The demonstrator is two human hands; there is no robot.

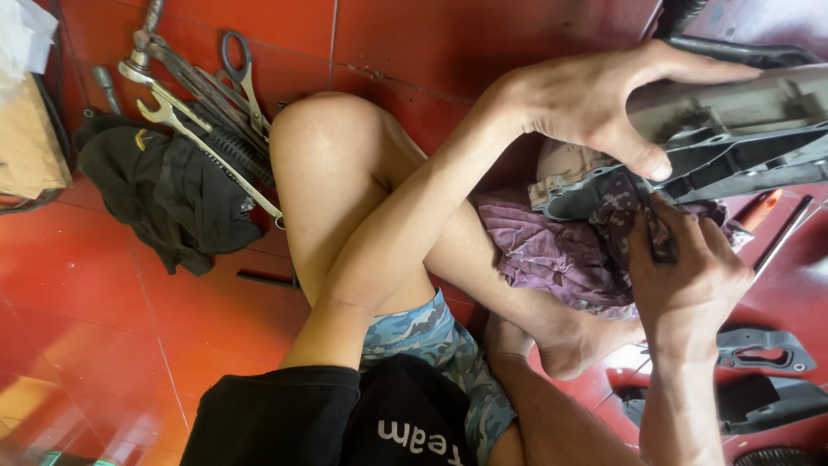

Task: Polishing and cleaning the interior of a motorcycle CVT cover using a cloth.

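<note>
I sit on a red tiled floor with my legs folded. My left hand (595,99) grips the upper edge of a large grey metal engine cover (733,129) at the upper right, thumb pressed on its dark inner face. My right hand (686,267) holds a camouflage-patterned rag (625,211) bunched against the lower edge of that cover. A purple cloth (543,250) lies over my shin under the cover.
Wrenches (194,129), scissors (241,69) and other hand tools lie in a pile at the upper left beside a black cloth (164,194). A cardboard box (26,138) stands at the left edge. Black gasket-like parts (763,349) and an orange-handled tool (763,207) lie at the right.
</note>
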